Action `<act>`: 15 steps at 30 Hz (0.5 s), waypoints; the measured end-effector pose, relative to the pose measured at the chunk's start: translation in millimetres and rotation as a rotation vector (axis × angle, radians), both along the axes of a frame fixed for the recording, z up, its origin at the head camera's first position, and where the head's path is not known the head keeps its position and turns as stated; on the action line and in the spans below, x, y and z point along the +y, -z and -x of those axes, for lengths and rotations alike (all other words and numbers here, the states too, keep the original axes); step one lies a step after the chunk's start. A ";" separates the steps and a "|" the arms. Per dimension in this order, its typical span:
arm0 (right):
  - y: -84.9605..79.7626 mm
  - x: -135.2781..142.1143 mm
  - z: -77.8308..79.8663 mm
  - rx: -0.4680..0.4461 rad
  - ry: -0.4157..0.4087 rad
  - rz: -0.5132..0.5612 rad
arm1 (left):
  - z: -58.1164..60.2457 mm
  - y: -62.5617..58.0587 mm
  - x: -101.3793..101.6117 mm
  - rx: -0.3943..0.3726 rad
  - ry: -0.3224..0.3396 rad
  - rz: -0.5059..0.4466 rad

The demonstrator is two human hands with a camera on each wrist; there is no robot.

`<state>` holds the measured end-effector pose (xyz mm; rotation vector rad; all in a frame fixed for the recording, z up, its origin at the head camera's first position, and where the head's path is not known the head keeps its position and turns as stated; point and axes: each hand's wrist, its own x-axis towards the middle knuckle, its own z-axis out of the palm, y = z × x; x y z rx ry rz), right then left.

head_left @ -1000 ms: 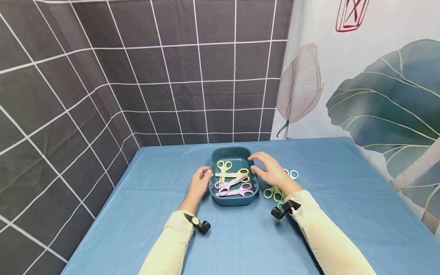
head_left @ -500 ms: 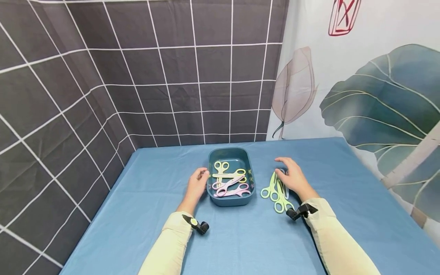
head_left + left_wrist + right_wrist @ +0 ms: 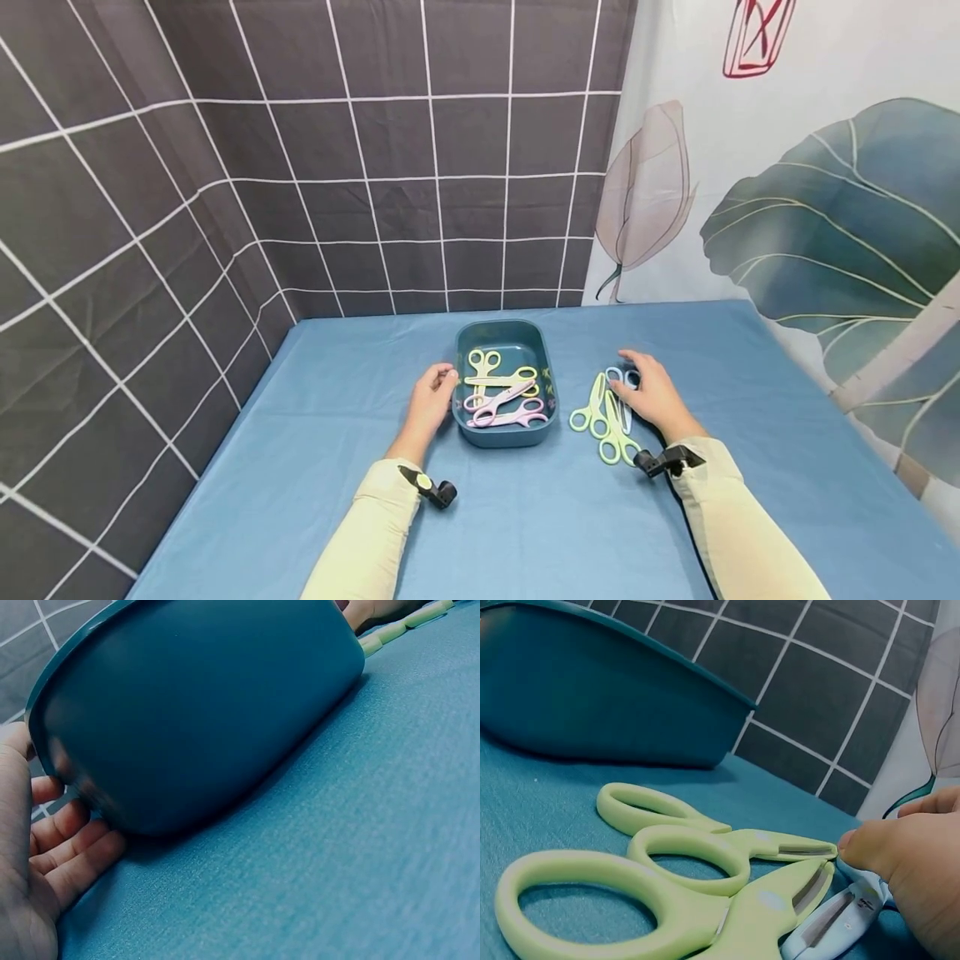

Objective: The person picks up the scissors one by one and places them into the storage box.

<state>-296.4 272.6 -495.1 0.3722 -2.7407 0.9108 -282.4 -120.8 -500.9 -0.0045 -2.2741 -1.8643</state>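
My left hand [image 3: 429, 404] rests against the left side of a dark blue-green bin [image 3: 502, 439]; in the left wrist view its relaxed fingers [image 3: 82, 859] touch the outer wall, with the thumb at the rim. Inside the bin lie pale yellow scissors [image 3: 498, 382] and pink and lilac scissors [image 3: 504, 402]. My right hand [image 3: 656, 400] is low over the handles of light blue scissors [image 3: 627, 417], thumb and forefinger spread apart around them. Two pairs of green scissors, one left [image 3: 594, 410] and one nearer me [image 3: 617, 433], lie beside the blue pair, blade ends close to my right thumb.
A blue cloth [image 3: 517, 525] covers the table. Behind it hangs a dark grid-patterned curtain [image 3: 390, 208], with a white leaf-printed sheet [image 3: 660, 275] at the right. Wrist cameras [image 3: 442, 495] sit on both sleeves, and a black cable [image 3: 693, 533] runs along the right forearm.
My right hand has moved from the bin's right rim rightward to the scissors on the cloth, then slightly lower over the blue handles. The left hand has stayed at the bin.
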 end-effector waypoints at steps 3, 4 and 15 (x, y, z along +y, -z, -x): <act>2.8 0.7 1.2 -0.006 0.003 -0.019 | -0.3 -0.6 1.2 -0.001 0.000 0.002; 3.3 0.2 2.0 -0.004 0.001 -0.027 | -0.5 -0.1 1.1 0.000 -0.003 0.007; 4.9 -6.8 6.2 0.044 0.026 -0.148 | 0.7 0.9 0.7 0.012 -0.017 0.025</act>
